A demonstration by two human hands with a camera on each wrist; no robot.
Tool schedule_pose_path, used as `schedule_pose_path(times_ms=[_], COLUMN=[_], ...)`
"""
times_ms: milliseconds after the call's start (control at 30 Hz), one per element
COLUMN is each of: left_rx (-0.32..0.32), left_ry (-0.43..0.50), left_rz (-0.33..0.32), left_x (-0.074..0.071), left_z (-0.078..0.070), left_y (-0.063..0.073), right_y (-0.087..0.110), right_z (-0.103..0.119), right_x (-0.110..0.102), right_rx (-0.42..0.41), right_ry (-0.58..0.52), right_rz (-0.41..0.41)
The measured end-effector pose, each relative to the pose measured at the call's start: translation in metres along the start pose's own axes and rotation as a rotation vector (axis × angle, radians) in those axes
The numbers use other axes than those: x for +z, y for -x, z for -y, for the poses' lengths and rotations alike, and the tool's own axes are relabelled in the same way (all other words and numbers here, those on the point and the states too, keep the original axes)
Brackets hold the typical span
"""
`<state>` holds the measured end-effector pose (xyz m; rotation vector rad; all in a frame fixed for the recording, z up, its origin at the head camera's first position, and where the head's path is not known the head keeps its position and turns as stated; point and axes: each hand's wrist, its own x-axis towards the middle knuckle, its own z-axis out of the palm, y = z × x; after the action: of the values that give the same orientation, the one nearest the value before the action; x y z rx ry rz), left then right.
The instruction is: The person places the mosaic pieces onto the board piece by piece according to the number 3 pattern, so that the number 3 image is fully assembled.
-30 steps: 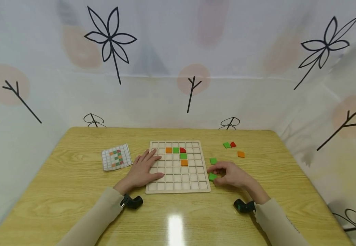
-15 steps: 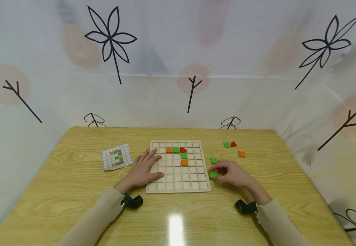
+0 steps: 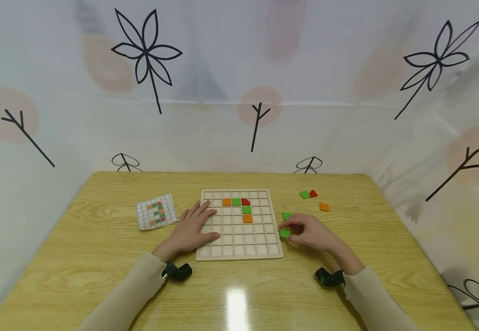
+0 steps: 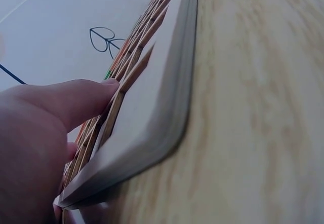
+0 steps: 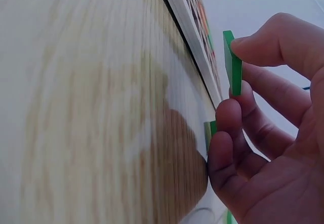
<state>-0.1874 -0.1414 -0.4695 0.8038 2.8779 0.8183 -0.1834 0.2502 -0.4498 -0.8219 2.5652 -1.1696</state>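
The right hand (image 3: 310, 233) pinches a flat green square tile (image 5: 233, 71) between thumb and fingers, just beside the pale wooden grid board (image 3: 238, 239) — a weak pinch could let it slip. The left hand (image 3: 188, 233) rests straight fingers there, thumb apart — a hard push might slide the board.

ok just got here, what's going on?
A person is working with coloured tiles and a gridded board. Their right hand pinches a green tile, raised off the table near the board's right edge. Their left hand rests across the left edge of the gridded board. Five tiles sit in its cells, four loose tiles lie to its right, and a card printed with a coloured grid lies to its left.
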Motion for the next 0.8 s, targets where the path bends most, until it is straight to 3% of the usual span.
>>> schedule_pose_path(times_ms=[800], left_rx=[0.002], left_ry=[-0.01], left_rz=[0.019], left_x=[-0.001], left_z=[0.003], left_y=[0.001], right_y=[-0.053], right_z=[0.023], right_x=[0.026], right_rx=[-0.056], right_ry=[0.13], right_rz=[-0.082])
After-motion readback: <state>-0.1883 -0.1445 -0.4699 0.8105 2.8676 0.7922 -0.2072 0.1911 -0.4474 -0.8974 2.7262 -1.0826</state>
